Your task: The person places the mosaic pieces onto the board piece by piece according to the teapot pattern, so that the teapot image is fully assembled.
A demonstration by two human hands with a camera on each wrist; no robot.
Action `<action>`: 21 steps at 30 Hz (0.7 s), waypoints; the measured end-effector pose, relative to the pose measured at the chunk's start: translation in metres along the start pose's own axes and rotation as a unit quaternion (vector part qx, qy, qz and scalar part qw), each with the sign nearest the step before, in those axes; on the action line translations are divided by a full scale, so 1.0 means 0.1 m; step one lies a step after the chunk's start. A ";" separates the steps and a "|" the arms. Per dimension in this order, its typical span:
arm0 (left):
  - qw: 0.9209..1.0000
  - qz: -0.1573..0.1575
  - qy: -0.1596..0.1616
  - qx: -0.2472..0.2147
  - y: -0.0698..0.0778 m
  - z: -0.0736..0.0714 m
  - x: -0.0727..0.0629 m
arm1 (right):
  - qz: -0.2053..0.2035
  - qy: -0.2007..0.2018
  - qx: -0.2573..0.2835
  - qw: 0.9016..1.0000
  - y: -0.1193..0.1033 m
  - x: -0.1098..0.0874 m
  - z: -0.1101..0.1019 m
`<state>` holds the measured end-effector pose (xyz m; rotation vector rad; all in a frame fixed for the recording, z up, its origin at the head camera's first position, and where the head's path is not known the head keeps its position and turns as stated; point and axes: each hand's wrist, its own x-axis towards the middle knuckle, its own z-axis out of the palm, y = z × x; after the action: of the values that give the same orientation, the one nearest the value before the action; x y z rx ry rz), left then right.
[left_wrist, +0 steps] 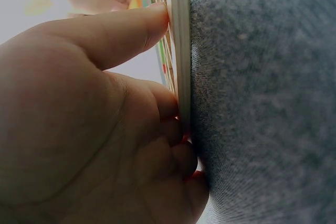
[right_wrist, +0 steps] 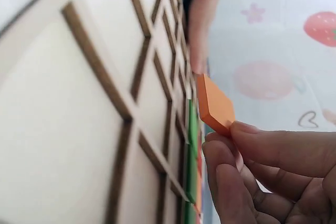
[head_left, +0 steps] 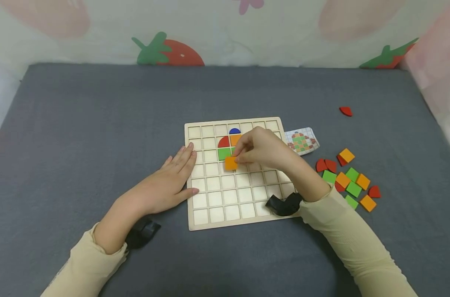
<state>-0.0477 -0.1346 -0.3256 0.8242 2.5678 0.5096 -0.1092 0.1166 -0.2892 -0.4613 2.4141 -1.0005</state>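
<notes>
Holding a flat orange square tile (head_left: 230, 163) by one corner, the tips of my right fingers pinch it firmly, and my right hand (head_left: 262, 146) is above a pale wooden board (head_left: 230, 196) with a grid of square cells. The tile is tilted in the right wrist view, just beside the pieces already placed; I cannot tell if it touches the board.

My left hand (head_left: 169, 181) lies at the left edge of this board, its fingers straight and a little spread, holding no tile. Its thumb touches the frame.

In the upper part of the grid there are a blue half-round piece (head_left: 234, 131), below it another orange square (head_left: 235, 140), to the left of this one a red quarter-round piece (head_left: 223, 142), and under the red one a green square tile (head_left: 224, 154). A second green piece (head_left: 233, 151) is partly hidden by my fingers.

Just beside the right edge of the board lies a white card with a printed coloured pattern (head_left: 302, 140). Farther right, a loose group of red, green and orange pieces (head_left: 354, 189) lies on the grey cloth-covered counter (head_left: 98, 123), and one red piece (head_left: 345, 111) lies apart, farther from me.
</notes>
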 end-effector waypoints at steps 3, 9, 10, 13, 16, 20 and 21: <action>1.000 0.001 0.002 0.000 0.01 0.00 0.01 | 0.003 -0.011 -0.011 1.000 0.00 0.03 0.03; 1.000 0.002 0.007 0.002 0.01 0.01 0.01 | 0.005 -0.025 -0.040 0.999 -0.02 0.07 0.07; 1.000 0.002 0.007 0.002 0.01 0.01 0.01 | 0.005 -0.025 -0.043 0.999 -0.02 0.07 0.07; 1.000 0.001 0.007 0.001 0.01 0.01 0.01 | 0.004 -0.023 -0.050 0.998 -0.03 0.09 0.09; 1.000 0.000 0.007 0.002 0.01 0.01 0.01 | 0.005 -0.024 -0.055 0.998 -0.03 0.10 0.10; 1.000 -0.001 0.006 0.002 0.01 0.00 0.01 | 0.007 -0.026 -0.065 0.997 -0.05 0.11 0.10; 1.000 -0.001 0.006 0.002 0.01 0.00 0.01 | 0.006 -0.026 -0.067 0.997 -0.05 0.10 0.10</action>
<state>-0.0475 -0.1333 -0.3255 0.8215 2.5805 0.5107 -0.1116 0.1025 -0.2954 -0.5125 2.4434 -0.8141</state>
